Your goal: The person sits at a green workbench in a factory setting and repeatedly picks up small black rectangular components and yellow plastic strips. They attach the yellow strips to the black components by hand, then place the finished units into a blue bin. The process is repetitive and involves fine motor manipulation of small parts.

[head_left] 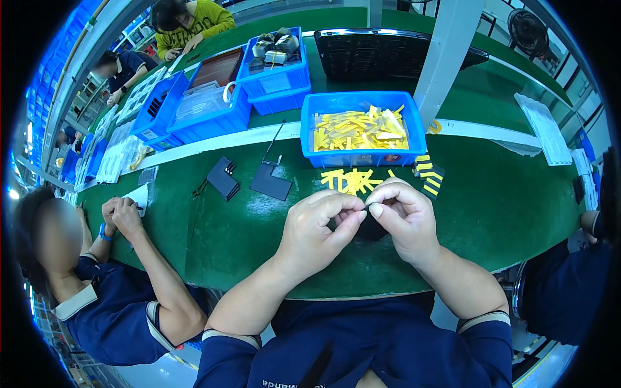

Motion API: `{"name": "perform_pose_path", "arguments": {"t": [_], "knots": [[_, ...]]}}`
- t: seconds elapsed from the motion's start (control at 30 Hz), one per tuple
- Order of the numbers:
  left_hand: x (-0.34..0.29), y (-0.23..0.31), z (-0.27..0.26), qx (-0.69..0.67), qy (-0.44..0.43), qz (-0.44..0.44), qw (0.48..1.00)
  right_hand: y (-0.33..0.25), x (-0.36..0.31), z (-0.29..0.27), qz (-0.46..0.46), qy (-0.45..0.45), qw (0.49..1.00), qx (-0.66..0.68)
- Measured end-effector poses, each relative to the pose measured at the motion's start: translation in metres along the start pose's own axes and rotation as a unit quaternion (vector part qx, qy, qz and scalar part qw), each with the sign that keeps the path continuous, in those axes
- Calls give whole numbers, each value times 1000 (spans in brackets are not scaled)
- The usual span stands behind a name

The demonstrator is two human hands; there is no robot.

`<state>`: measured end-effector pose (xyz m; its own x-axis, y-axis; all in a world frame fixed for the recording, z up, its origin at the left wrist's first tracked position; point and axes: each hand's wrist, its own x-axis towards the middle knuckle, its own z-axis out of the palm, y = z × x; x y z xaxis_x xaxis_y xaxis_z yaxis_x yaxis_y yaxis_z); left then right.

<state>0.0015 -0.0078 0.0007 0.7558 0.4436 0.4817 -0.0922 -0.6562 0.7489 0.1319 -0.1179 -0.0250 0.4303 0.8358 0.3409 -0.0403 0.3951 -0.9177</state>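
Observation:
My left hand (321, 226) and my right hand (405, 216) meet over the near part of the green table, thumbs and forefingers pinched. Between their fingertips is a tiny dark piece, too small to name. Just below the fingertips a black flat piece (371, 229) shows, partly hidden by my hands. Yellow strips (351, 180) lie loose beyond my fingers. To their right sits a stack of black pieces with yellow bands (428, 176). Left of my hands, two black angular flat parts (271, 182) rest on the table, one with a thin dark rod nearby.
A blue bin (363, 158) full of yellow strips stands ahead. More blue bins (208, 121) are at the far left. A white post (447, 61) rises behind the bin, beside a black panel (369, 55). A co-worker's hands (123, 216) work at the left on the green table (239, 252).

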Motion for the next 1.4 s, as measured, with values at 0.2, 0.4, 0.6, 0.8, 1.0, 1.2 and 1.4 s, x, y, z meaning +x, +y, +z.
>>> {"name": "perform_pose_path", "arguments": {"t": [0.2,0.4,0.6,0.8,1.0,1.2,1.4], "knots": [[0,-2,0,-8,14,-18,1000,-2,2,-1,45,-4,998,43],[-1,-2,2,13,21,1,1000,-2,2,0,43,2,998,39],[-2,0,5,31,26,17,999,0,0,3,49,22,998,39],[-3,1,9,51,34,42,997,0,-2,6,26,40,999,18],[-3,3,8,-41,21,-51,998,-2,-2,3,8,42,999,10],[-3,5,-1,-22,-4,-79,997,-1,-1,2,3,22,999,40],[-3,9,-6,64,-2,-28,998,-12,4,-3,-42,-9,992,-117]]}}
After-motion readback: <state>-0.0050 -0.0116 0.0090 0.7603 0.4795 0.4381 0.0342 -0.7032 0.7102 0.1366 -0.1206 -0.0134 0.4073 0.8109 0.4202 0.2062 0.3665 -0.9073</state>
